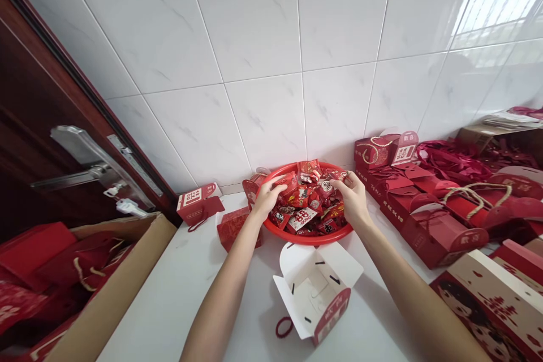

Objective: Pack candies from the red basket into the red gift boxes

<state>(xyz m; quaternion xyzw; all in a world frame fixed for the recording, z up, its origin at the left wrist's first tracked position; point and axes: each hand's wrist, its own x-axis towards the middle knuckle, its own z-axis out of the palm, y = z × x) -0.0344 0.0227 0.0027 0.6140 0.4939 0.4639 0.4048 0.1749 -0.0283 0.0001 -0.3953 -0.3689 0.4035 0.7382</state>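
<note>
A round red basin (pixel 311 239) full of red-wrapped candies (pixel 302 218) stands against the tiled wall. My left hand (pixel 268 195) reaches over the basin's left side, thumb and fingers bent round a red packet (pixel 287 182). Over the right rim, my right hand (pixel 353 192) has its thumb and fingers pressed together at a red packet (pixel 335 175). In front of the basin, between my forearms, an unfolded box (pixel 311 285) with a white inside and red outside stands with its flaps up; I see nothing in it. A dark red ring (pixel 284 327) lies beside it.
Red gift boxes (pixel 441 232) with rope handles fill the right side. A cream and red box (pixel 496 300) lies at the lower right. At left are small red boxes (pixel 199 203), a carton (pixel 123 288) of red bags, and a brown door (pixel 55 85) with a metal handle.
</note>
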